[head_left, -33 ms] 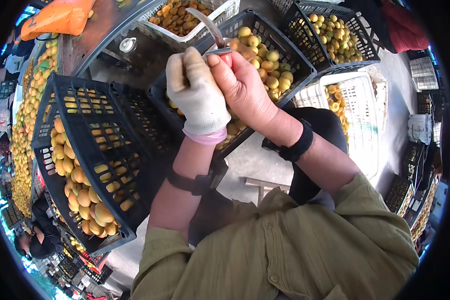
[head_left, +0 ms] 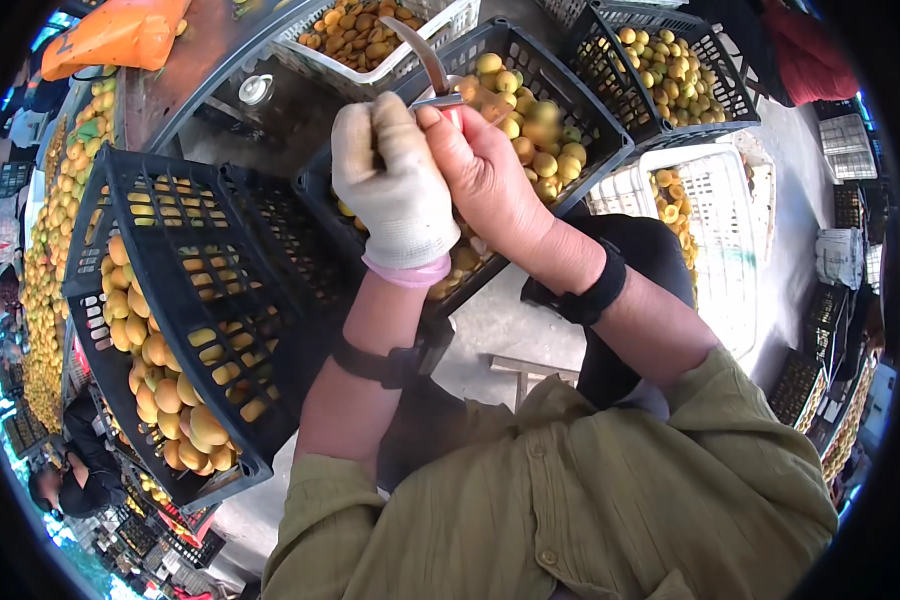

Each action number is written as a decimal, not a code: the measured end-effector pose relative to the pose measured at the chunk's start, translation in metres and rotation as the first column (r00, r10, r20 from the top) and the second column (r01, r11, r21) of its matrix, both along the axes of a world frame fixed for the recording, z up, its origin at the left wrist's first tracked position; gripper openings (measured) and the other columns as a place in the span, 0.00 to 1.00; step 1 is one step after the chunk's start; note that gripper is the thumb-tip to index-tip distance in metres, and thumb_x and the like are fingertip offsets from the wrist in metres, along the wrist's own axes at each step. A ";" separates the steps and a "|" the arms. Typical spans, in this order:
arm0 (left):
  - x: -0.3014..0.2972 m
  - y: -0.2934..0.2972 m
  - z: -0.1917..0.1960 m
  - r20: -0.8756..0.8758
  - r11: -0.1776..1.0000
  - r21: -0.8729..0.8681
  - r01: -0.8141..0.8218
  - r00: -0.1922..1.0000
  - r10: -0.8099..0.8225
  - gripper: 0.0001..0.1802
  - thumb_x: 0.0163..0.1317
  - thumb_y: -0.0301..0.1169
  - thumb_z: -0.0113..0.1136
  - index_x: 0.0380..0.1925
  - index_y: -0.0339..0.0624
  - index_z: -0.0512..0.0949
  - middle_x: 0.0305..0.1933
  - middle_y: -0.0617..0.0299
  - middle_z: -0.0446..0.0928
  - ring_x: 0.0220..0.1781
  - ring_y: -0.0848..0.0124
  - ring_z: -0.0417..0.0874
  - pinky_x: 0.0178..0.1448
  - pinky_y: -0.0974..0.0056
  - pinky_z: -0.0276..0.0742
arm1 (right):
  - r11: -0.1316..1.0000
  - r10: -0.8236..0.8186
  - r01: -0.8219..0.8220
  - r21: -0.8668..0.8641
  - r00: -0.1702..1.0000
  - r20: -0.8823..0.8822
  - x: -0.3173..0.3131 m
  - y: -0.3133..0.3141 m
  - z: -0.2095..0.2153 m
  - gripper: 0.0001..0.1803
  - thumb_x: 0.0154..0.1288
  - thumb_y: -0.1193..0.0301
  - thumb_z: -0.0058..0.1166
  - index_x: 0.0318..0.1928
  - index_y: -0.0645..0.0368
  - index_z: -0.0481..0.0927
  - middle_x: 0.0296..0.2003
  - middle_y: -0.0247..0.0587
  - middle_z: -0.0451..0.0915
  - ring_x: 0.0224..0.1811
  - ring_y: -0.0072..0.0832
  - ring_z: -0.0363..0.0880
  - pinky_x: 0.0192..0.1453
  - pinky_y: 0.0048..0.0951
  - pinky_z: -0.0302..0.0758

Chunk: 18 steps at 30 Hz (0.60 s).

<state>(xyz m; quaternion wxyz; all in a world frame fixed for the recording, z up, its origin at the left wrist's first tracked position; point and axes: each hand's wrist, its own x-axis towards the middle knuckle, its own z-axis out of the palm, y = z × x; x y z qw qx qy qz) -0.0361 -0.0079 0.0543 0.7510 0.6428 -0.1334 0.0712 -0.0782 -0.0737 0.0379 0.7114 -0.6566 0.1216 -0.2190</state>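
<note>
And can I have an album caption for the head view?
Right hand holding a curved knife, gloved left hand close beside.

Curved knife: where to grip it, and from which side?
Probably best by the reddish handle, from the right, as the right hand does. The curved blade rises up and leftward in view beyond the metal collar, so keep fingers below that. Most of the handle is hidden.
</note>
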 end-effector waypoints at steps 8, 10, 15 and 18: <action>0.000 0.011 0.018 0.005 0.987 0.006 0.162 0.987 -0.162 0.12 0.64 0.24 0.53 0.20 0.40 0.70 0.24 0.65 0.71 0.23 0.75 0.69 0.26 0.67 0.66 | 0.368 0.590 -0.240 0.898 0.807 -0.026 -0.003 -0.021 0.008 0.20 0.64 0.48 0.54 0.26 0.49 0.73 0.15 0.24 0.68 0.10 0.13 0.57 0.12 0.18 0.52; 0.017 0.012 0.010 -0.313 0.851 -0.523 0.049 0.917 -0.246 0.13 0.66 0.32 0.51 0.23 0.40 0.71 0.23 0.63 0.71 0.26 0.78 0.70 0.31 0.69 0.69 | 0.476 0.528 -0.173 0.862 0.840 -0.123 0.000 -0.017 0.012 0.26 0.65 0.41 0.48 0.24 0.50 0.68 0.15 0.23 0.60 0.11 0.13 0.51 0.14 0.18 0.47; 0.015 0.013 0.005 -0.408 0.897 -0.440 0.034 0.882 -0.234 0.17 0.69 0.39 0.48 0.25 0.40 0.72 0.26 0.61 0.73 0.28 0.72 0.73 0.35 0.68 0.71 | 0.495 0.525 -0.238 0.836 0.848 -0.070 -0.004 -0.023 0.013 0.29 0.63 0.38 0.48 0.34 0.53 0.70 0.18 0.26 0.63 0.13 0.13 0.52 0.15 0.18 0.49; 0.014 0.010 0.008 -0.296 0.958 -0.286 0.033 0.948 -0.121 0.17 0.69 0.39 0.47 0.25 0.39 0.73 0.25 0.61 0.73 0.28 0.72 0.73 0.36 0.68 0.71 | 0.509 0.552 -0.278 0.815 0.832 -0.061 -0.009 -0.025 0.020 0.22 0.63 0.48 0.56 0.38 0.55 0.71 0.20 0.27 0.66 0.13 0.12 0.54 0.15 0.17 0.50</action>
